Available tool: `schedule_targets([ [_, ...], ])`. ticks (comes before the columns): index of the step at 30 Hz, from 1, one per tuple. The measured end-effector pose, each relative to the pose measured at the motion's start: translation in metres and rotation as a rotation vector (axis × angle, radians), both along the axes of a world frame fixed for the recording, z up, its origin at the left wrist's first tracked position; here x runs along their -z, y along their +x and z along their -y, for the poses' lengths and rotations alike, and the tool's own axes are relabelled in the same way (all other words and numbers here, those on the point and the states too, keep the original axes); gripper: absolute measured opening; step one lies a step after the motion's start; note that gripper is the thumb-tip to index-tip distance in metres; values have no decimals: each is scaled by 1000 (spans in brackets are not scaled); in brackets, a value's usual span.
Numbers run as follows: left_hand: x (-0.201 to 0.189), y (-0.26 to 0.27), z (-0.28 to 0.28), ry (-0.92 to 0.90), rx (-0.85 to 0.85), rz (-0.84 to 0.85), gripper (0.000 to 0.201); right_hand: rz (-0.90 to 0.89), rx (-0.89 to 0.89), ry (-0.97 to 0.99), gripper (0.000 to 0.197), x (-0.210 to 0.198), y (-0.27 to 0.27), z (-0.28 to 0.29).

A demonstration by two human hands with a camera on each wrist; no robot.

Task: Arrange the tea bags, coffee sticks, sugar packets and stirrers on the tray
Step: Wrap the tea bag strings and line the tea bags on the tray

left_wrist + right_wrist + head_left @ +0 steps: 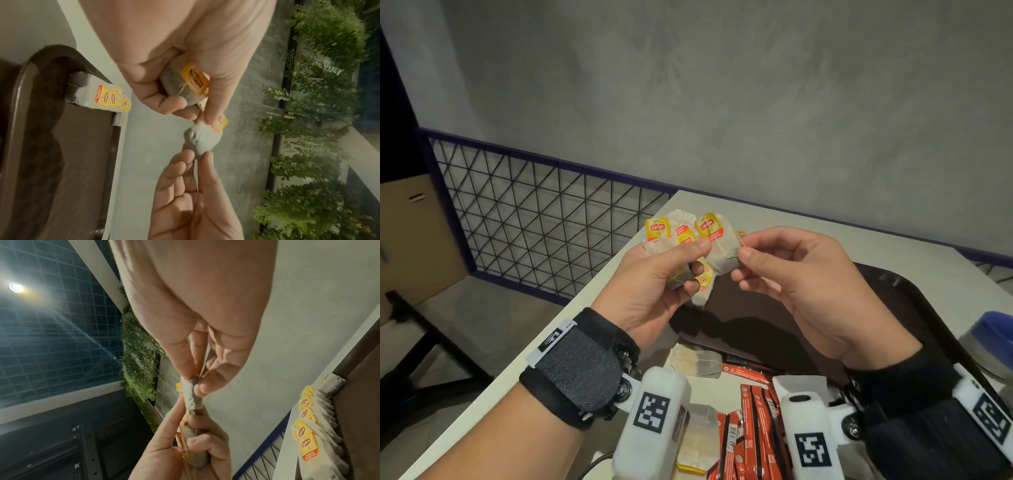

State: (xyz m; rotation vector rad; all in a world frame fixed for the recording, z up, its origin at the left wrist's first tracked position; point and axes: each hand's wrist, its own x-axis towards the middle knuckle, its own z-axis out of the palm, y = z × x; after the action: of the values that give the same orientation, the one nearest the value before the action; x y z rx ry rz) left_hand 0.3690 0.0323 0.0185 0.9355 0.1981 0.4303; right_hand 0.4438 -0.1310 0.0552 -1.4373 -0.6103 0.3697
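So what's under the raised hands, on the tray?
Bare dark tray floor in shadow, tea bags lined along its rim. The hands and wrist cameras cover the near end.

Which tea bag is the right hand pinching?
The rightmost tea bag of the bunch in the left hand; only it is pinched by the right hand too.

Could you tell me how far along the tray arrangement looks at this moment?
Done: a row of tea bags leans along the edge of the brown tray. In hand: the left hand grips a bunch of tea bags, while the right hand pinches one tea bag out of it. Left: the red sticks and loose tea bags nearest the person.
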Motion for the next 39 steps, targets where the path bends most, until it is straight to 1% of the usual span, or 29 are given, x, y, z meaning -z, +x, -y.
schedule_targets([
  [3, 1, -1, 2, 45, 7, -10, 22, 4, 26, -31, 13, -1, -1, 0],
  [6, 2, 0, 2, 46, 0, -12, 23, -33, 35, -43, 12, -2, -2, 0],
  [13, 0, 0, 5, 15, -8, 31, 17, -299, 37, 74, 18, -3, -4, -3],
  [16, 0, 0, 5, 7, -14, 53, 20, -420, 19, 152, 24, -2, -4, -5],
  [20, 0, -1, 5, -15, -22, 68, 24, -571, -20, 233, 23, -1, -6, -7],
  [23, -1, -1, 5, -37, -26, 75, 27, -702, -39, 302, 18, -2, -8, -8],
  [27, -3, -3, 5, -42, -22, 60, 27, -796, -53, 345, 21, -6, -9, -8],
  [31, -4, -5, 5, -38, -9, 55, 22, -815, -72, 322, 28, -5, -10, -8],
  [33, -4, -5, 6, -42, 0, 51, 19, -787, -75, 275, 24, -4, -11, -9],
  [35, -4, -5, 6, -44, 2, 54, 17, -736, -66, 229, 20, -2, -11, -10],
  [39, -4, -5, 5, -48, -11, 60, 20, -536, -24, 112, 20, 1, -9, -9],
])
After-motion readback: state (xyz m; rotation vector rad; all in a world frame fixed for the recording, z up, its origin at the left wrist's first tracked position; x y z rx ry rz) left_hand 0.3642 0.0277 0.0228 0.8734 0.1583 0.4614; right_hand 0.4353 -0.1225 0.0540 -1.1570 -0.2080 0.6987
